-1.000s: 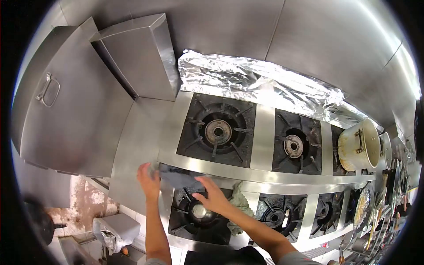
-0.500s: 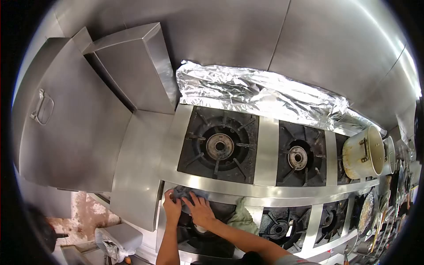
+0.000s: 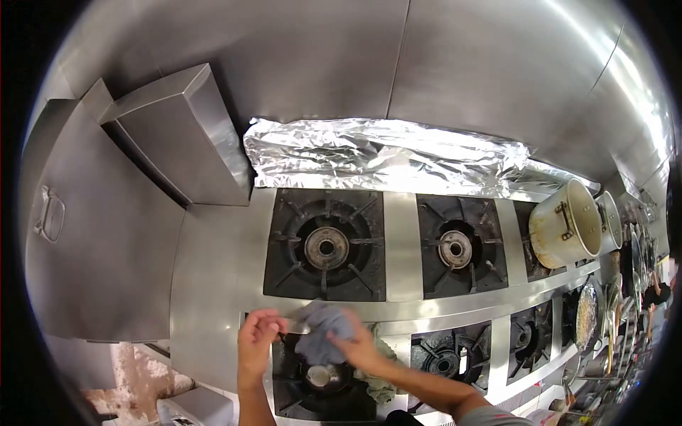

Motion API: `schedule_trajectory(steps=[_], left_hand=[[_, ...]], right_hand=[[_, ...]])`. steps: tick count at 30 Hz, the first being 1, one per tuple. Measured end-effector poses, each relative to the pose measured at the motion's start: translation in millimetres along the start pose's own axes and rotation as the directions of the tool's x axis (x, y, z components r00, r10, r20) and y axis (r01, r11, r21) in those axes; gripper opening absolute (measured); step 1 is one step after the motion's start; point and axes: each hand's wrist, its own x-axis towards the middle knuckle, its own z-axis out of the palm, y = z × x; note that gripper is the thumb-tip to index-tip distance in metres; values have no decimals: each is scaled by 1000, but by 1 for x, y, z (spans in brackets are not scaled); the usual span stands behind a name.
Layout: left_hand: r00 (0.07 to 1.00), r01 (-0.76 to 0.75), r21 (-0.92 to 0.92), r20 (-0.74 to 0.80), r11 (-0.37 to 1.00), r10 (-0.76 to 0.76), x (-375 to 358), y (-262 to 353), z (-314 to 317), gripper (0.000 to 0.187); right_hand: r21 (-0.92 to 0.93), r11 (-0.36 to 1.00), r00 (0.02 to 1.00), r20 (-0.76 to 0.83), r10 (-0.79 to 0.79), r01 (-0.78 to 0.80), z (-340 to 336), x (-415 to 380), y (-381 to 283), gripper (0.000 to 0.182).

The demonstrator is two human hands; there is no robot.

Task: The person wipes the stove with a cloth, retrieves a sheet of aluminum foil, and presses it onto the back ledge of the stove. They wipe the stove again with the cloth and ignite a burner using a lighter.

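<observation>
Grey cloth (image 3: 323, 334), crumpled, bunched in right hand (image 3: 359, 348), above burner (image 3: 320, 376)

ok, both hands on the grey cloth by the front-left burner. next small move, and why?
Probably drag the grey cloth along the steel strip between the burner rows. The right hand grips it bunched up over the front burner, the left hand pinches its edge, and the strip runs on to the right.

left hand (image 3: 256, 341) bare | right hand (image 3: 361, 348) bare | forearms uncovered | grey sleeve (image 3: 490, 417)
</observation>
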Motion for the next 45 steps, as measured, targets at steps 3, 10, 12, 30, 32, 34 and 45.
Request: schedule_trajectory(steps=[3,10,12,30,32,34,45], left_hand=[[978,-191,146,-56,971,200,39,9,0,20],[937,-269,547,-40,792,346,131,45,10,22],[886,-396,577,36,714,462,139,34,10,26],[939,-110,463,-241,880,244,-2,-74,-56,30],[942,-156,449,-200,880,269,0,-67,-57,32],[945,-202,674,-56,711,322,1,-49,-55,31],[944,-285,672,74,683,320,35,-51,-17,32]], right_hand=[[83,996,994,-105,-21,30,-94,23,-16,58],[-937,331,875,-68,-480,109,-251,137,-105,57],[-951,299,885,-73,-460,77,-272,187,-77,56],[-920,391,942,-110,-316,24,-15,336,-1,45],[-919,361,963,61,-262,157,44,370,15,51],[-834,531,979,50,-196,149,86,372,-13,50],[-885,216,874,318,-366,413,-56,341,-7,36]])
